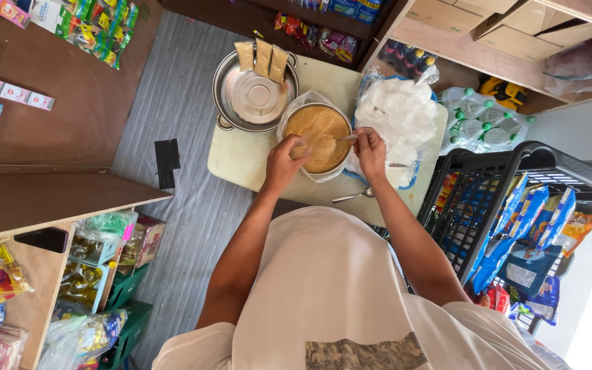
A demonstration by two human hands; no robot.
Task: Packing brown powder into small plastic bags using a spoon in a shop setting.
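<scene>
So far three filled sachets [262, 57] lie beyond both hands on the metal lid [255, 96]. Left hand [284, 161] pinches a small bag [307, 145] over the brown sugar [323, 123]; right hand [370, 149] grips a spoon [346, 138]. Bowl nearly full.

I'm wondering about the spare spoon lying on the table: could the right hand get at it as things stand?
Probably yes: the spare spoon lies uncovered just below the right hand, though that hand already holds a spoon.
</scene>
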